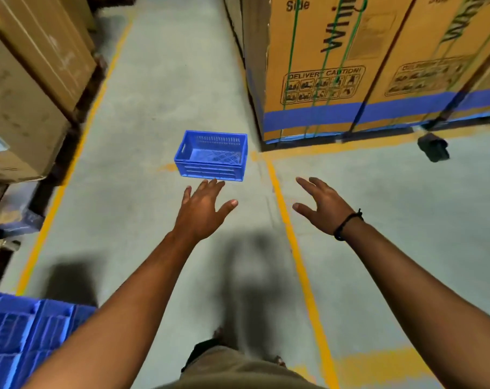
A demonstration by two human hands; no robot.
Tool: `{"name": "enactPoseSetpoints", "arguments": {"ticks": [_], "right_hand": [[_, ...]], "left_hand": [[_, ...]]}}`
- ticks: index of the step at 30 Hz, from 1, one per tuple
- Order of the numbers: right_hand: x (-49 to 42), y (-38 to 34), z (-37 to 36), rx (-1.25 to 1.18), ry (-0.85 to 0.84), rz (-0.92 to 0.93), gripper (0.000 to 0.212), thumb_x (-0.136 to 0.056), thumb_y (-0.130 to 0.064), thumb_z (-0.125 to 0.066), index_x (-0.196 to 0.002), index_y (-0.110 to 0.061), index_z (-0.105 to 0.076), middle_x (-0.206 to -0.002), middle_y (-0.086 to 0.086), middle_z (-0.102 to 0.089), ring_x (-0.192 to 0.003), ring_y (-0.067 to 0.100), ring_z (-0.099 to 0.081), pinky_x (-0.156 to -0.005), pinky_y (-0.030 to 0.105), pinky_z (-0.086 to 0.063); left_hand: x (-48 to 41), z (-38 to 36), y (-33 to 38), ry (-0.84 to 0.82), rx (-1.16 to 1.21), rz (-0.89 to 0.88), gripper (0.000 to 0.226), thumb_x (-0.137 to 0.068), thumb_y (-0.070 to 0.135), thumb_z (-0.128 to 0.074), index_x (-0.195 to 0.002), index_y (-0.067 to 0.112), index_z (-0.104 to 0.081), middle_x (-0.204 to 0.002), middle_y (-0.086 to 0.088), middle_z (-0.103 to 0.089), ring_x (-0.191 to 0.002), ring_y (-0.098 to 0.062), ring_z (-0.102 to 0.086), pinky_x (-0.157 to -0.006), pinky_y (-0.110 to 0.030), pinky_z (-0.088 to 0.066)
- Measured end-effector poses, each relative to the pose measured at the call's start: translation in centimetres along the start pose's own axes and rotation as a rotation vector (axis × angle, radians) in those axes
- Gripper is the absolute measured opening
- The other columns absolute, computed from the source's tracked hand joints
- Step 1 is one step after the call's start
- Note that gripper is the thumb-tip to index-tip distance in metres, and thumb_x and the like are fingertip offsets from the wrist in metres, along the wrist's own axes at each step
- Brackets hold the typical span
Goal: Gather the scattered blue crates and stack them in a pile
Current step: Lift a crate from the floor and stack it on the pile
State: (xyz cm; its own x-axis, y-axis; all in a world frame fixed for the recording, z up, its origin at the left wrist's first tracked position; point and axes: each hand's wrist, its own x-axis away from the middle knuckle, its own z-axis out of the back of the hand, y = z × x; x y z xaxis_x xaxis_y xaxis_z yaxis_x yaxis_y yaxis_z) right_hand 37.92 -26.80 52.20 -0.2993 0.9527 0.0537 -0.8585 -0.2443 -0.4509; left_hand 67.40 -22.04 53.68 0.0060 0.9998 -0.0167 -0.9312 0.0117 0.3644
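Although both arms are stretched forward, neither hand holds anything: the left hand [203,209] and the right hand [321,207] are spread, fingers apart, palms down. A single blue crate [212,155] sits upright and empty on the concrete floor [142,113] at 12 o'clock from the left hand, whose fingertips [214,183] appear just short of its near wall; whether they touch it cannot be told. The right hand lies at about 4 o'clock from the crate, clearly apart from it.

Handling, as judged: the crate is moulded plastic with slotted walls and a perforated base, so it is probably light, rigid and not fragile, though its smooth sides could slip under a flat palm. A handle slot shows in the short wall at 9 o'clock; a matching one at 3 o'clock is likely but not visible. These slots, or the rim of the two short walls, look the surest holds.

Surroundings: more blue crates [25,329] lie at 7 o'clock, at the frame's lower left. Strapped cardboard cartons [350,66] stand at 2 o'clock, close by the crate's far right corner, and further brown boxes [22,88] line the 10 o'clock side. Yellow floor lines [288,220] run between the hands. A small dark object [433,148] rests at 3 o'clock, well apart. Nothing lies between hands and crate.
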Motion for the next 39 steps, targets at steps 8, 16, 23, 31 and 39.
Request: {"name": "enactPoseSetpoints", "arguments": {"ticks": [8,16,23,31,39], "right_hand": [[-7.3,3.6,0.7,0.012,-0.026,-0.020,0.067,-0.089,-0.054,-0.049,-0.147,-0.037,-0.021,-0.154,0.010,-0.027,-0.141,0.029,-0.025,-0.113,0.043,-0.029],[-20.1,3.8,-0.3,0.008,-0.065,-0.075,0.067,-0.089,-0.055,-0.048,-0.147,-0.039,-0.019,-0.153,0.008,-0.028,-0.141,0.026,-0.025,-0.113,0.041,-0.030],[-33.1,2.8,-1.4,-0.032,-0.083,-0.036,0.061,-0.089,-0.054,-0.048,-0.144,-0.046,-0.022,-0.153,0.007,-0.028,-0.142,0.024,-0.024,-0.111,0.043,-0.032],[-51.6,2.8,-5.4,-0.050,-0.139,0.053,0.058,-0.090,-0.048,-0.052,-0.143,-0.041,-0.030,-0.152,0.006,-0.031,-0.141,0.023,-0.027,-0.111,0.040,-0.032],[-69.9,0.8,-8.6,-0.006,-0.235,0.133,0.060,-0.090,-0.046,-0.053,-0.144,-0.039,-0.029,-0.152,0.008,-0.031,-0.138,0.026,-0.033,-0.110,0.036,-0.030]], "left_hand": [[-8.3,-2.5,-0.6,-0.006,0.039,0.013,0.068,-0.089,0.061,-0.036,-0.145,0.023,-0.031,-0.153,-0.001,-0.031,-0.144,-0.019,-0.022,-0.117,-0.047,-0.007],[-21.1,-3.0,-5.2,0.001,0.167,0.068,0.074,-0.087,0.059,-0.044,-0.147,0.021,-0.022,-0.153,0.003,-0.031,-0.142,-0.015,-0.025,-0.116,-0.047,-0.012],[-34.0,-0.3,-12.0,0.071,0.198,0.118,0.074,-0.086,0.061,-0.042,-0.145,0.018,-0.028,-0.147,-0.002,-0.040,-0.136,-0.022,-0.036,-0.115,-0.051,-0.018],[-45.9,-1.7,-18.2,0.108,0.288,0.230,0.083,-0.087,0.051,-0.054,-0.150,0.017,-0.011,-0.155,0.001,-0.028,-0.137,-0.022,-0.036,-0.114,-0.046,-0.023],[-58.3,-2.2,-25.8,0.047,0.272,0.419,0.079,-0.088,0.052,-0.052,-0.149,0.020,-0.014,-0.141,-0.005,-0.045,-0.130,-0.029,-0.042,-0.110,-0.048,-0.029]]}}
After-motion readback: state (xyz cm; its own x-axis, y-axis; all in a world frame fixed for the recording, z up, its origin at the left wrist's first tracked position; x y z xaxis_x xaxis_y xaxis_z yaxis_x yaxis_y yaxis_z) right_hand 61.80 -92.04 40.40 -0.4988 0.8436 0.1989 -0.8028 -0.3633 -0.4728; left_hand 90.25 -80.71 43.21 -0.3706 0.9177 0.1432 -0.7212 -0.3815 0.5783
